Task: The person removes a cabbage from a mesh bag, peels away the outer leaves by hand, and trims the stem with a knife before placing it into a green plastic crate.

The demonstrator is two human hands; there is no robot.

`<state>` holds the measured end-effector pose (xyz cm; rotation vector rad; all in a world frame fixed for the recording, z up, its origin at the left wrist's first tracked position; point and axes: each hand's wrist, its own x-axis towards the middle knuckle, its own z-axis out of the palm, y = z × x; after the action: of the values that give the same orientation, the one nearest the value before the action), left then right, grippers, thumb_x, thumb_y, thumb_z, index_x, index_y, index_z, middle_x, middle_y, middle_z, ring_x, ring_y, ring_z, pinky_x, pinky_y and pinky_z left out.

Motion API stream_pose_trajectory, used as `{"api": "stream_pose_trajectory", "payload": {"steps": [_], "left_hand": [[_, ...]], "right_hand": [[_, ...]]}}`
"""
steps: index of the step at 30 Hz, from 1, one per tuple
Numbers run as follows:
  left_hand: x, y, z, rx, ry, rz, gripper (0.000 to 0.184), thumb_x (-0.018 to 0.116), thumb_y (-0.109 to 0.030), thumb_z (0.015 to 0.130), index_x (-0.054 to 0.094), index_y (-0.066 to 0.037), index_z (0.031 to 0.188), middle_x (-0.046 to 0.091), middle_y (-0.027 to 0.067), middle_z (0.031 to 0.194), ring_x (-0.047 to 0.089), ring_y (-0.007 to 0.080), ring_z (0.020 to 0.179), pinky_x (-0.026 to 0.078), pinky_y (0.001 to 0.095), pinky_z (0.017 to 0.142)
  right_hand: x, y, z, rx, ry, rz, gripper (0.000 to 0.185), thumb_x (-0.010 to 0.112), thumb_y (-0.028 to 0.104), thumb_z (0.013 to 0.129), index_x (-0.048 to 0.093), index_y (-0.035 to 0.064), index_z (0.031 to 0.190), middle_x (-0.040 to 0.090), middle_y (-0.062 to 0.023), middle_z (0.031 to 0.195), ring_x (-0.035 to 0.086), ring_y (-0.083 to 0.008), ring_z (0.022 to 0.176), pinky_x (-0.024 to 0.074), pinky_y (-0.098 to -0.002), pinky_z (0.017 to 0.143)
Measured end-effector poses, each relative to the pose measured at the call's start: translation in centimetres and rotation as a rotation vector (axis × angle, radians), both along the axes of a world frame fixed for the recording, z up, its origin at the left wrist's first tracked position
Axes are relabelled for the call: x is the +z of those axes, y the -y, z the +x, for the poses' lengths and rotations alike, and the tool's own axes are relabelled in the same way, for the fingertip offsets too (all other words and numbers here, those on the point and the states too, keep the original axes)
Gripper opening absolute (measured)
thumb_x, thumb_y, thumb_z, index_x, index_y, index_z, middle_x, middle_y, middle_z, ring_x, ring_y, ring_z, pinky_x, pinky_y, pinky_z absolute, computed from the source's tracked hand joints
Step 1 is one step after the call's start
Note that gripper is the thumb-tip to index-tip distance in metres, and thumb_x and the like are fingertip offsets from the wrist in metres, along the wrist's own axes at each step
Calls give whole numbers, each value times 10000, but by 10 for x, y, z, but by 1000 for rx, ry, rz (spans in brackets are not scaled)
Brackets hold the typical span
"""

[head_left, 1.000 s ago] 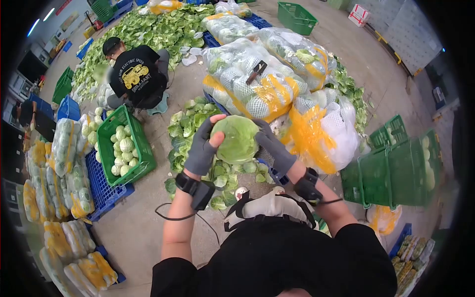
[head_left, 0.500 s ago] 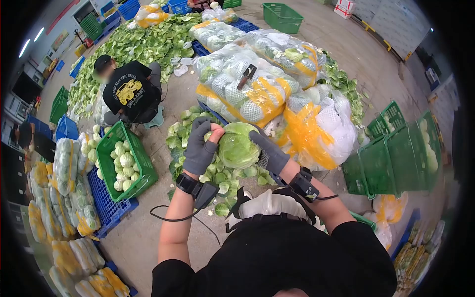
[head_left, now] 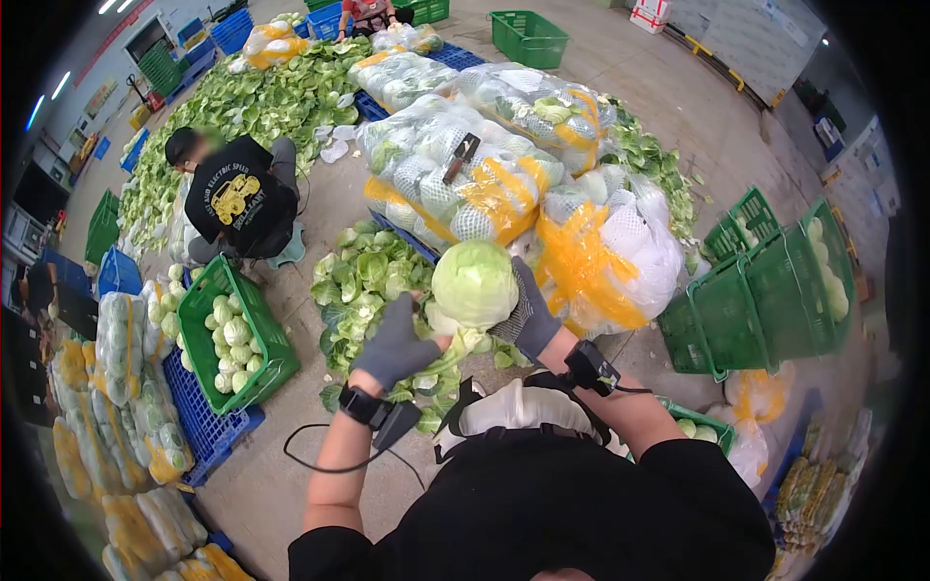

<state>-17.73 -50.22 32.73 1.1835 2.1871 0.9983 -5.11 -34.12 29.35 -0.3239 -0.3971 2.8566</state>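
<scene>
Green leaf (head_left: 461,348) now hangs below the cabbage (head_left: 475,281), apparently pinched by the left hand (head_left: 397,341) beside it, leaving the cabbage, cupped between both hands by the right hand (head_left: 531,318), barer.

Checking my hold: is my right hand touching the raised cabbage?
Touching: the head view shows your right hand against the right side of the cabbage.

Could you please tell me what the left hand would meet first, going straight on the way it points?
The left hand would probably meet the cabbage first, near its left edge, though depth is unclear from this view.
</scene>
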Motion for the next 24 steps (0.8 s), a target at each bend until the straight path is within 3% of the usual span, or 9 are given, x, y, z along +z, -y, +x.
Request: {"api": "stream_pose_trajectory", "payload": {"steps": [1, 5, 9, 11, 14, 16, 20, 22, 24], "left_hand": [[-12, -4, -6, -98, 148, -112, 518, 598, -205, 742, 437, -74, 1217, 449, 185, 1216, 407, 275, 1153, 323, 353, 963], [-59, -22, -25, -741, 318, 8, 576, 574, -167, 774, 331, -49, 1282, 387, 130, 1296, 396, 227, 1170, 313, 325, 982], [-83, -34, 9, -102, 1044, 434, 426, 549, -67, 797, 435, -37, 1206, 467, 117, 1224, 431, 186, 1133, 356, 293, 941], [-79, -36, 5, -65, 842, 322, 470, 560, -66, 789, 397, -30, 1228, 487, 125, 1197, 461, 190, 1102, 376, 290, 911], [-80, -37, 25, -5, 616, 355, 505, 566, -56, 778, 365, -6, 1239, 542, 144, 1120, 539, 204, 1004, 421, 289, 833], [-31, -36, 41, 274, 518, 259, 475, 556, -40, 772, 395, 4, 1216, 553, 158, 1098, 535, 223, 1009, 419, 293, 835], [-17, -5, -4, -302, 59, 201, 633, 584, -115, 779, 257, -17, 1312, 467, 209, 1195, 483, 268, 1083, 378, 324, 914], [-29, 8, -45, -110, -50, 171, 678, 586, -189, 794, 211, -27, 1335, 375, 210, 1285, 398, 275, 1174, 312, 340, 978], [-16, 4, -59, -88, -133, 222, 683, 582, -229, 799, 211, -27, 1336, 340, 195, 1314, 346, 272, 1209, 281, 335, 994]], "right_hand": [[2, 4, 3, 9, 5, -3, 544, 465, 428, 837, 364, 92, 1254, 430, -107, 1245, 442, -259, 1121, 367, -402, 949], [21, 15, 11, 38, 167, 369, 562, 554, 310, 817, 321, 72, 1271, 439, -109, 1210, 456, -221, 1089, 376, -346, 939], [6, 0, 6, -117, 309, 1041, 803, 684, 333, 699, 237, 42, 1299, 385, -135, 1220, 372, -244, 1150, 317, -350, 972], [-8, 8, 6, -384, 278, 1502, 1006, 783, 366, 553, 196, 43, 1303, 293, -153, 1271, 310, -283, 1187, 285, -379, 986], [10, 31, -2, -587, 346, 1591, 1046, 802, 352, 524, 178, 52, 1307, 269, -139, 1284, 313, -271, 1185, 289, -374, 984], [6, 21, -7, -613, 355, 1452, 996, 787, 316, 566, 173, 47, 1304, 314, -131, 1261, 350, -255, 1161, 318, -367, 966], [-8, -17, 10, -466, 203, 612, 846, 722, 306, 670, 221, 37, 1297, 386, -135, 1232, 417, -235, 1119, 363, -347, 942], [18, -30, 28, -62, -54, 158, 857, 703, 366, 680, 223, 31, 1306, 360, -134, 1278, 386, -238, 1165, 353, -349, 960], [37, -39, 38, -2, 33, 360, 935, 697, 456, 648, 208, 17, 1314, 367, -130, 1287, 382, -236, 1179, 348, -353, 967]]}}
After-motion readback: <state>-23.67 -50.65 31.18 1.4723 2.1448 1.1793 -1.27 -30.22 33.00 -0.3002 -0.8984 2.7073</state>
